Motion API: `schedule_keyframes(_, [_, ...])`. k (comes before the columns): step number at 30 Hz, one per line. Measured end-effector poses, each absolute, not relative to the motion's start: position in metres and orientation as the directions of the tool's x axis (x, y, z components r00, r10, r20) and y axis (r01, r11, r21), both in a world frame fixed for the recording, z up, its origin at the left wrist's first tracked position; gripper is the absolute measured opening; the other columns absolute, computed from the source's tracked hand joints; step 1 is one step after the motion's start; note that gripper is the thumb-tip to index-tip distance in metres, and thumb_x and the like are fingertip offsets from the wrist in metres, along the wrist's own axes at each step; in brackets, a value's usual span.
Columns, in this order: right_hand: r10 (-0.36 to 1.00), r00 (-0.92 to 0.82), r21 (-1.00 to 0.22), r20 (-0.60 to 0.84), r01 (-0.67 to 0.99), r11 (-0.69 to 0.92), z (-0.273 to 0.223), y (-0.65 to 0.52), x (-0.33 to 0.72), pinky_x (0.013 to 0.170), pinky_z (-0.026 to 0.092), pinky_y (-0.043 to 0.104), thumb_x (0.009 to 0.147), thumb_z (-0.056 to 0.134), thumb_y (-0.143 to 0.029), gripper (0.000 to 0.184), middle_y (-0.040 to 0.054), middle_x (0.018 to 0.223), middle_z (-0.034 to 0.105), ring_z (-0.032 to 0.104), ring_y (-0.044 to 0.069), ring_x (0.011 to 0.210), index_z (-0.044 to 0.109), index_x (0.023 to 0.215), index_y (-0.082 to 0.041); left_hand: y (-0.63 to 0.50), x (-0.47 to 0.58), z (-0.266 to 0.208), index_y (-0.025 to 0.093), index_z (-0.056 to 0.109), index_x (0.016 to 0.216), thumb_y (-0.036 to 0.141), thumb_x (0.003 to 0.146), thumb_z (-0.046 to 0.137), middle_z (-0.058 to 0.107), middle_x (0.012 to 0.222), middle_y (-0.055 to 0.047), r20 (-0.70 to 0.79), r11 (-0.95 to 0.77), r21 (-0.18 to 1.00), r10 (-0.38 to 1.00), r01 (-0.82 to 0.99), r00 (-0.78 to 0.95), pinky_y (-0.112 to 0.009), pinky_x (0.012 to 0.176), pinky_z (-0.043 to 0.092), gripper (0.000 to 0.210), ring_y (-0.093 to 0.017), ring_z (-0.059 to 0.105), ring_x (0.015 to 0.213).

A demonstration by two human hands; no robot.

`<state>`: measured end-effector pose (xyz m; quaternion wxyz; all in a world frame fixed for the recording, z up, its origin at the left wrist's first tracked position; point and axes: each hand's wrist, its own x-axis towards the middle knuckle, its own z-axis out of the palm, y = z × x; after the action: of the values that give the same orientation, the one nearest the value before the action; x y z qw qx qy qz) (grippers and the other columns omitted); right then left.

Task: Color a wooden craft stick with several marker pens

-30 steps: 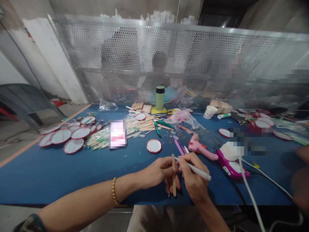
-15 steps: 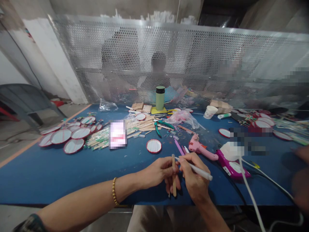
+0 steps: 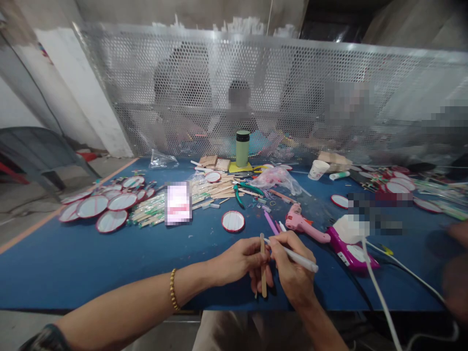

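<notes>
Near the table's front edge, my left hand (image 3: pixel 248 261) pinches a flat wooden craft stick (image 3: pixel 263 280), held roughly upright. My right hand (image 3: pixel 294 265) grips a white pen (image 3: pixel 302 260) slantwise, its tip at the upper part of the stick. The two hands are close together, and my left fingers partly hide the stick's middle. Just beyond them lies a round white disc with a red rim (image 3: pixel 233 221). A purple pen (image 3: pixel 270 220) lies on the table beyond my right hand.
A pink glue gun (image 3: pixel 305 224) and a magenta device with cords (image 3: pixel 353 253) lie to the right. Green-handled pliers (image 3: pixel 239 195), heaped wooden sticks (image 3: pixel 215 191) and a green bottle (image 3: pixel 242 150) stand farther back. Red-rimmed discs (image 3: pixel 92 206) pile up at left. A person's hand (image 3: pixel 458 234) shows at right.
My right hand and the white pen have shifted very slightly to the left and up along the stick. My left hand and the stick stay in place.
</notes>
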<state>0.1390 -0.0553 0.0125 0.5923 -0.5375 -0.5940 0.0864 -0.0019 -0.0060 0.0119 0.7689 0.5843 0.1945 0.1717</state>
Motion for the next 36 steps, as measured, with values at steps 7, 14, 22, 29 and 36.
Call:
schedule_keyframes(7, [0.735, 0.323, -0.76, 0.596, 0.522, 0.387, 0.0088, -0.0557, 0.1398, 0.04, 0.038, 0.02, 0.09, 0.057, -0.033, 0.029, -0.004, 0.051, 0.057, 0.046, 0.008, 0.04, 0.061, 0.065, -0.019, -0.0056, -0.0015, 0.0098, 0.019, 0.046, 0.088, 0.066, 0.082, 0.062, 0.066, 0.07, -0.002, -0.098, 0.267, 0.963, 0.497, -0.045, 0.862, -0.024, 0.048, 0.046, 0.05, -0.011, 0.059, 0.048])
schedule_keyframes(14, [0.728, 0.295, -0.735, 0.619, 0.543, 0.405, 0.0145, -0.0556, 0.1385, 0.044, 0.044, 0.019, 0.088, 0.056, -0.031, 0.027, -0.0025, 0.052, 0.06, 0.053, 0.01, 0.045, 0.062, 0.064, -0.019, -0.0057, -0.0019, 0.0096, 0.019, 0.046, 0.087, 0.068, 0.081, 0.062, 0.066, 0.069, -0.001, -0.107, 0.268, 0.963, 0.489, -0.033, 0.865, -0.024, 0.049, 0.046, 0.051, -0.011, 0.058, 0.048])
schedule_keyframes(22, [0.723, 0.296, -0.729, 0.625, 0.552, 0.405, 0.0116, -0.0551, 0.1388, 0.044, 0.043, 0.02, 0.089, 0.056, -0.03, 0.026, -0.003, 0.053, 0.06, 0.053, 0.01, 0.044, 0.062, 0.065, -0.019, -0.0052, -0.0011, 0.0095, 0.018, 0.047, 0.088, 0.067, 0.081, 0.062, 0.066, 0.069, -0.002, -0.102, 0.263, 0.964, 0.498, -0.038, 0.861, -0.024, 0.048, 0.046, 0.052, -0.012, 0.059, 0.048])
schedule_keyframes(29, [0.733, 0.297, -0.741, 0.611, 0.54, 0.399, 0.0119, -0.0557, 0.1397, 0.042, 0.04, 0.02, 0.089, 0.057, -0.032, 0.028, -0.0036, 0.051, 0.058, 0.05, 0.01, 0.042, 0.061, 0.065, -0.019, -0.0056, -0.0012, 0.0095, 0.019, 0.046, 0.087, 0.066, 0.081, 0.063, 0.066, 0.069, -0.001, -0.11, 0.273, 0.961, 0.5, -0.036, 0.859, -0.024, 0.049, 0.046, 0.051, -0.012, 0.059, 0.048])
schedule_keyframes(36, [0.719, 0.272, -0.714, 0.64, 0.558, 0.424, 0.0123, -0.055, 0.1391, 0.046, 0.044, 0.019, 0.089, 0.056, -0.029, 0.026, -0.0034, 0.053, 0.061, 0.055, 0.01, 0.046, 0.061, 0.065, -0.019, -0.0055, -0.0021, 0.0117, 0.019, 0.046, 0.088, 0.067, 0.082, 0.062, 0.066, 0.069, -0.001, -0.104, 0.268, 0.963, 0.491, -0.036, 0.865, -0.022, 0.045, 0.04, 0.051, -0.01, 0.056, 0.045])
